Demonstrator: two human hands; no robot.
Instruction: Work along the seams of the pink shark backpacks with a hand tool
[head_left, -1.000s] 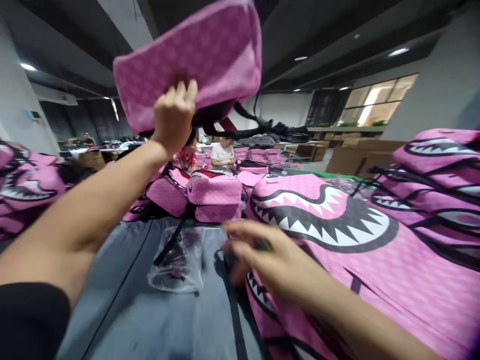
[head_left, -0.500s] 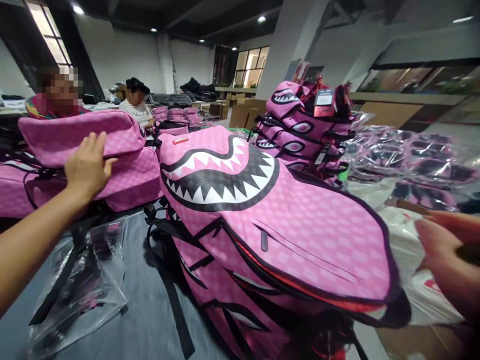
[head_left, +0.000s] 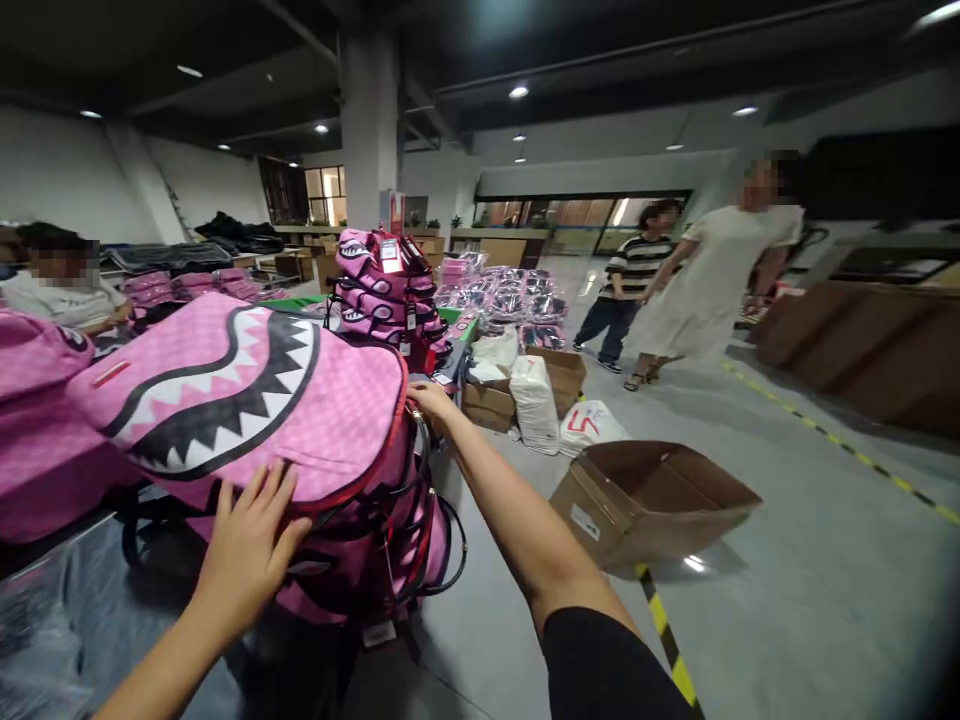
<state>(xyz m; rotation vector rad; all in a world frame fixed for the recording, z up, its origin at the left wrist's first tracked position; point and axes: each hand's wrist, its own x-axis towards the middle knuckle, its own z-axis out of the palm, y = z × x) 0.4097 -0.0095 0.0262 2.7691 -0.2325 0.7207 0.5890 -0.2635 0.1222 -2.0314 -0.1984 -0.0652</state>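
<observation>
A pink checked backpack [head_left: 352, 400] with a black-and-white shark-mouth print lies on top of a stack of similar backpacks [head_left: 337, 570]. My left hand [head_left: 251, 540] rests on its near side, fingers outstretched and touching the pink surface. At the right end, beside the red-lined zip edge, my right hand [head_left: 431, 400] is closed on the backpack's rim; its fingertips are partly hidden. Black handle loops [head_left: 456, 540] stick out below that hand. More pink bags [head_left: 45, 430] sit at the left.
Past the stack, another pile of pink backpacks [head_left: 367, 300] with tags stands on a table. Open cardboard boxes [head_left: 600, 520] and white plastic bundles [head_left: 534, 400] are on the floor. Two people [head_left: 705, 270] are at the right, and a person [head_left: 60, 275] sits at the left.
My view has swung right. My left hand has left the pink bag on the left and lies on the shark-print backpack; my right hand has come to its right edge.
</observation>
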